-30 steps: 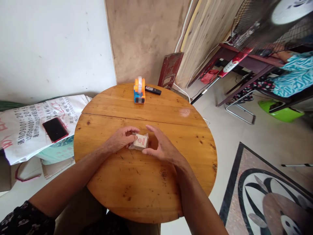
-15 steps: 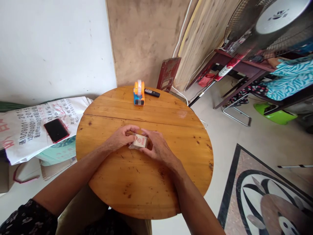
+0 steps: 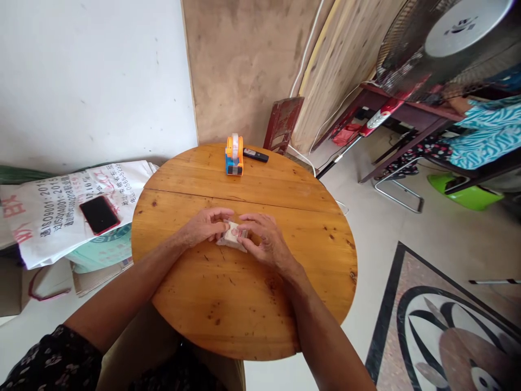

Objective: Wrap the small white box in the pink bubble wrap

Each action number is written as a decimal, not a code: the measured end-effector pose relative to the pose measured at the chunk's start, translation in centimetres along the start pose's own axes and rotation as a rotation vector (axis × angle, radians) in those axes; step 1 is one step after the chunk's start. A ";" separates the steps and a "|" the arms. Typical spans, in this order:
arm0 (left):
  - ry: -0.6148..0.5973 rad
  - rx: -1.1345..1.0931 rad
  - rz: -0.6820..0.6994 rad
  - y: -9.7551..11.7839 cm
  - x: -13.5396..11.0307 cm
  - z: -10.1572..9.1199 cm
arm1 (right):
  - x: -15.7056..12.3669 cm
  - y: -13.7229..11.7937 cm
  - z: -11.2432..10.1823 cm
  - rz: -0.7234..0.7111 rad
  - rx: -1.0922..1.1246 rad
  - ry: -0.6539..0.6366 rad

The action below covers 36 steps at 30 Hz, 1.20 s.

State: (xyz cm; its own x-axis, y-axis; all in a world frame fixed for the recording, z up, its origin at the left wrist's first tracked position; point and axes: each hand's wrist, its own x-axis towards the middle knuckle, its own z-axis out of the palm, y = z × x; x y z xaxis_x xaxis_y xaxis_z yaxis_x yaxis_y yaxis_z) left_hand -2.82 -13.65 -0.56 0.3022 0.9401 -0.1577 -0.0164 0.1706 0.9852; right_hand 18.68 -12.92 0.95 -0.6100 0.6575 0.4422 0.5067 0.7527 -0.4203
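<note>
A small pale block in clear plastic wrap, with red print on top, lies on the round wooden table. My left hand holds its left end, the thumb pressing on the wrap. At the right end, my right hand has curled fingers over the top and its thumb against the near right edge. Part of the block is hidden under the fingers, and what exactly it is I cannot make out.
Toward the table's far edge stand an orange and blue tape dispenser and a black remote. A phone lies on a printed white sack at left. Beyond the table are a wooden chair, a standing fan and a seated person.
My right hand has shifted from the block's right side to over its top, its fingers now covering part of the red print. My left hand stays at the left end.
</note>
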 end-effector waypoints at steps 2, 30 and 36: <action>-0.023 0.028 0.006 -0.2 0.1 0.0 | 0.0 -0.1 0.3 -0.027 -0.038 0.014; 0.025 0.530 0.263 -0.6 -0.5 0.4 | 0.6 -0.7 0.7 0.290 0.453 0.193; -0.127 0.315 0.353 -0.9 -0.5 0.9 | 2.7 -1.4 -1.4 0.348 0.470 0.122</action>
State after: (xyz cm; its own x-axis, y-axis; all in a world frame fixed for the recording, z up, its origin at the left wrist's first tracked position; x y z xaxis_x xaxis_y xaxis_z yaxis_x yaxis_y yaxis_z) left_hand -2.12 -14.54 -1.28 0.4439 0.8778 0.1801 0.1441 -0.2683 0.9525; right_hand 17.17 -12.15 3.86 -0.3682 0.8828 0.2916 0.3231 0.4156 -0.8502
